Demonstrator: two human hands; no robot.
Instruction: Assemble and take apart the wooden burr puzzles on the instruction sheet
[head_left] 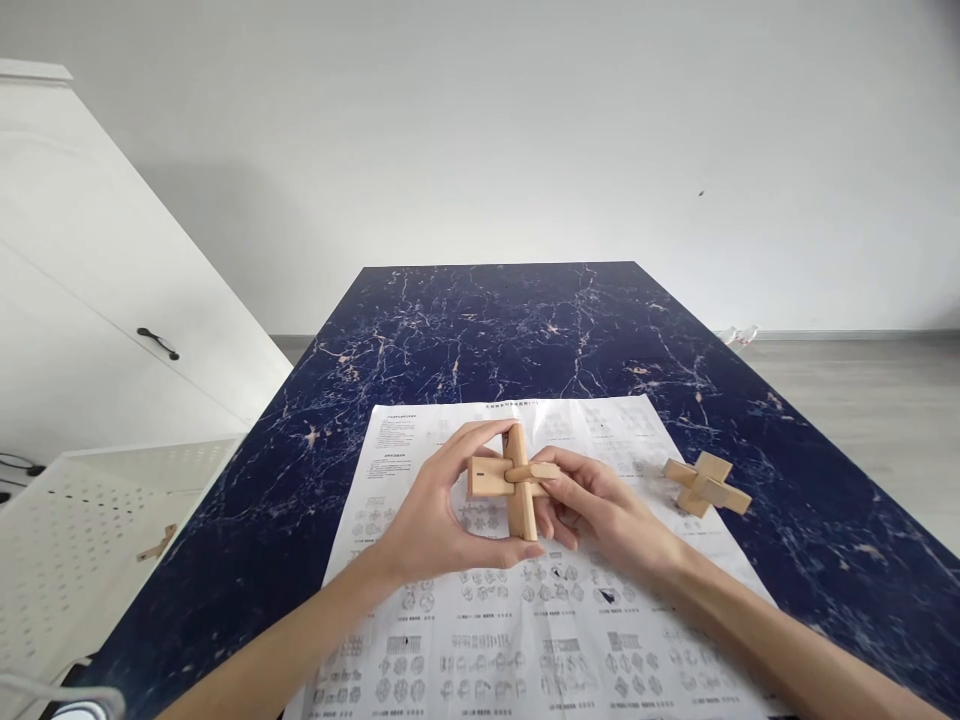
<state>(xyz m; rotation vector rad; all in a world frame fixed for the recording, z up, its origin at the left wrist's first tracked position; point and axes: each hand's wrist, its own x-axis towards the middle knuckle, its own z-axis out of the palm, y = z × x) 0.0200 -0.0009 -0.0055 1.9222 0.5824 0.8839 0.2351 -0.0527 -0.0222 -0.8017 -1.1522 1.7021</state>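
Observation:
A cross-shaped wooden interlocking puzzle [491, 476] is held up above the printed sheet. My left hand [442, 500] grips its long upright bar between thumb below and fingers above. My right hand [589, 500] pinches the puzzle's right side, at a short bar that sticks out toward me. The tips of some right fingers are hidden behind the wood. A second wooden puzzle [709, 483], of crossed pieces, sits to the right of my right hand, by the sheet's edge.
A paper sheet [480, 690] with printed diagrams lies on the dark blue marbled table [480, 330]. A white cabinet [97, 250] and a perforated white surface [90, 520] with a small wooden piece [157, 543] are at left. A pale wall stands behind.

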